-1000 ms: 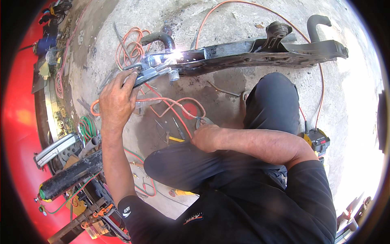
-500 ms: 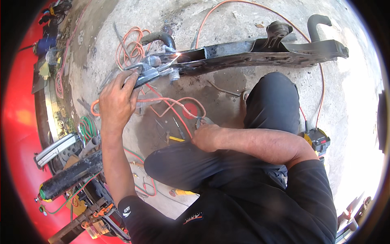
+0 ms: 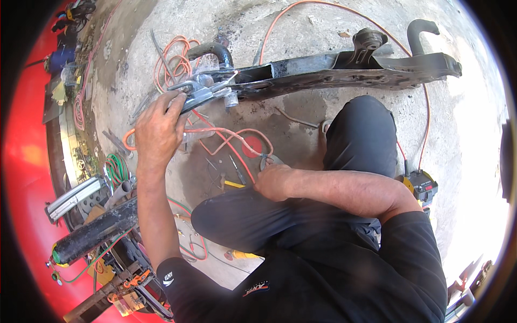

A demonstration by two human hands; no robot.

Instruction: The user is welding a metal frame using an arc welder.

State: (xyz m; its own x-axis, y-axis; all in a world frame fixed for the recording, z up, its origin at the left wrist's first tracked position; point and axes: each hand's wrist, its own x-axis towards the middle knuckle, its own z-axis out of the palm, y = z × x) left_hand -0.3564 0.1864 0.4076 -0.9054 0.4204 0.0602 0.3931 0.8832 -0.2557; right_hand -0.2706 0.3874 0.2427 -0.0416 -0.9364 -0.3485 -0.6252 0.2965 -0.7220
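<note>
My left hand [image 3: 160, 126] is wrapped round a grey welding electrode holder [image 3: 198, 99]. A short welding rod [image 3: 223, 82] juts from its jaws, the tip by the left end of a long black metal beam [image 3: 307, 72]. No glow shows at that tip. An orange cable [image 3: 215, 130] hangs in loops below the hand. At my bent knee, my right hand [image 3: 273, 182] is closed round a small greyish piece [image 3: 274, 160] beside the cable; its kind is mostly hidden by the fingers.
A red disc [image 3: 252, 146], a screwdriver [image 3: 237, 169] and a thin bent rod [image 3: 297, 117] lie on the concrete. A yellow-and-black welding machine [image 3: 423, 185] sits at the right. Left are a black gas cylinder [image 3: 97, 231], coiled green hose [image 3: 116, 169] and a coiled orange cable [image 3: 175, 59].
The bright spark at the rod's tip has gone out. My left hand has shifted slightly with the electrode holder; the right hand stays about where it was.
</note>
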